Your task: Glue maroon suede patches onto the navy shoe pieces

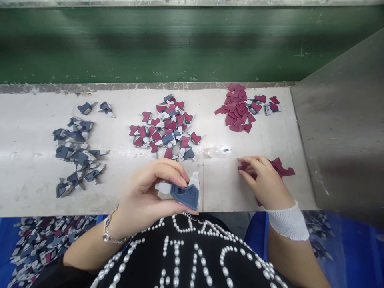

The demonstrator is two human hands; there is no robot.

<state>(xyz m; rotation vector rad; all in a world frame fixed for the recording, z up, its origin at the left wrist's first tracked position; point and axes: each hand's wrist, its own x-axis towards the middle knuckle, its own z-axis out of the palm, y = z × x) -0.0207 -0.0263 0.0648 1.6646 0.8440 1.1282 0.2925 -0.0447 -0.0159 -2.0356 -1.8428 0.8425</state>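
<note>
My left hand (156, 190) holds a blue-grey and white plastic part (187, 195) between thumb and fingers near the table's front edge. Over on the right, my right hand (264, 180) has its thumb and fingers closed on a dark red piece (243, 165). More red pieces (282, 168) lie beside and partly under that hand. A small clear bottle with a thin metal tip (217, 151) lies between the hands, farther back. Beyond my left hand is a pile of parts with red pieces on them (169, 126).
Blue-grey parts without red (78, 156) lie at the left. A heap of red pieces (237, 108) sits at the back right beside a few parts (271, 107). A metal panel (345, 120) bounds the right, a green strip (192, 44) the back. Filled blue bins (6, 240) are below.
</note>
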